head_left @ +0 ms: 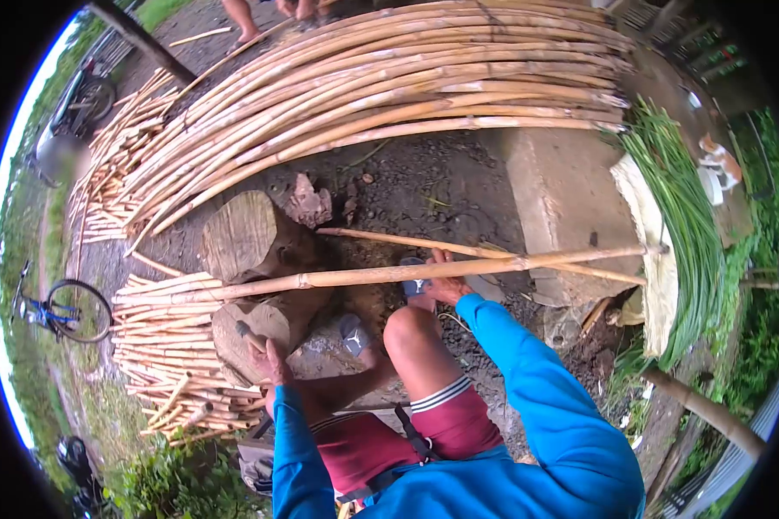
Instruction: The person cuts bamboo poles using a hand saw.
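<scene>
- While my right hand (pixel 447 281) is closed around a long pole (pixel 363 277), the pole runs past it both ways, its far left length passing across 2 logs, the farther log (pixel 241 235) and the nearer log (pixel 255 327).
- My left hand (pixel 274 363) has its fingers curled around a small dark-ended piece (pixel 251 337), too small to identify, over the nearer log.
- A thinner pole (pixel 381 237) crosses beneath the long pole, to the right of my right hand.
- Left of my left hand lies a pile of short cut pieces (pixel 164 346).
- Beyond both hands, a stack of long canes (pixel 389 82) spreads across the ground.
- Well to the right of my right hand, green leaves (pixel 679 225) lie on pale sacking (pixel 658 298), with a cat (pixel 720 160) just beyond.
- Far left of my left hand stands a bicycle (pixel 76 310).
</scene>
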Demonstrator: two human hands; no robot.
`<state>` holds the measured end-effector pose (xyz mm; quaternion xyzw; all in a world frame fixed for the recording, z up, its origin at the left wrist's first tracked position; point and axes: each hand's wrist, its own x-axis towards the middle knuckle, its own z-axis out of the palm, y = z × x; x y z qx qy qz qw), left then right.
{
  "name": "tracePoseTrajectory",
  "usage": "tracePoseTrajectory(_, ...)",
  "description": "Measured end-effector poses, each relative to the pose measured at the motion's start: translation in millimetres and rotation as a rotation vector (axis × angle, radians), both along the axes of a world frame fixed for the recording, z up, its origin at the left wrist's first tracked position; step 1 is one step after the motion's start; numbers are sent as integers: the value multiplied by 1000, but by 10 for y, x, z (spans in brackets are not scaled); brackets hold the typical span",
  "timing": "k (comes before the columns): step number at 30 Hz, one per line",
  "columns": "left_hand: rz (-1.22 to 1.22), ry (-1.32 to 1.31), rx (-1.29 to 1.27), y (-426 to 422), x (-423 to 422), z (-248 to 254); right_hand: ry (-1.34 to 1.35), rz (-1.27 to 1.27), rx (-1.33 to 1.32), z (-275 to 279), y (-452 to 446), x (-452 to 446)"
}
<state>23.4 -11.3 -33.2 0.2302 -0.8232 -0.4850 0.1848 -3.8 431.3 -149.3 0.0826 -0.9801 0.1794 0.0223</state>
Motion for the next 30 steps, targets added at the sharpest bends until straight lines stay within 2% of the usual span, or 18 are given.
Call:
tracePoseTrajectory(1,26,54,-154,-6,-48,-36,-13,-52,88,-38,22,-65)
tracePoseTrajectory(2,-40,17,-124,-51,-5,-22,-23,-105,176,-73,50,-143)
tracePoseTrajectory(4,-1,-40,-164,40,-23,104,-141,-141,84,43,210,-270)
tracePoseTrajectory(6,50,-10,-178,157,-50,196,-11,-223,234,-384,359,-332)
tracePoseTrajectory(8,16,-11,-270,166,-48,220,-220,-246,254,-484,477,-336)
tracePoseTrajectory(9,21,1,-308,165,-50,211,-205,-277,263,-712,538,-324)
tracePoseTrajectory(12,13,11,-380,117,-22,136,-311,-222,208,-445,551,-374)
tracePoseTrajectory(16,49,-75,-217,126,-21,124,-344,-206,188,-397,501,-421)
tracePoseTrajectory(18,31,-59,-228,97,-16,107,-308,-203,146,-519,501,-394)
tracePoseTrajectory(20,39,-68,-165,84,-16,66,-425,-236,6,-801,557,-324)
tracePoseTrajectory(21,31,-47,-223,92,-10,77,-547,-239,1,-841,557,-287)
tracePoseTrajectory(22,31,-46,-221,117,-20,97,-546,-239,2,-877,563,-210)
tracePoseTrajectory(24,43,-43,-211,163,-34,157,-369,-171,-6,-913,561,5)
tracePoseTrajectory(25,49,-35,-203,183,-48,196,-360,-167,2,-790,541,59)
tracePoseTrajectory(28,69,-78,-219,227,-48,232,-479,-145,-251,-225,518,310)
tracePoseTrajectory(30,56,-59,-166,189,-43,181,-709,-139,-258,142,596,467)
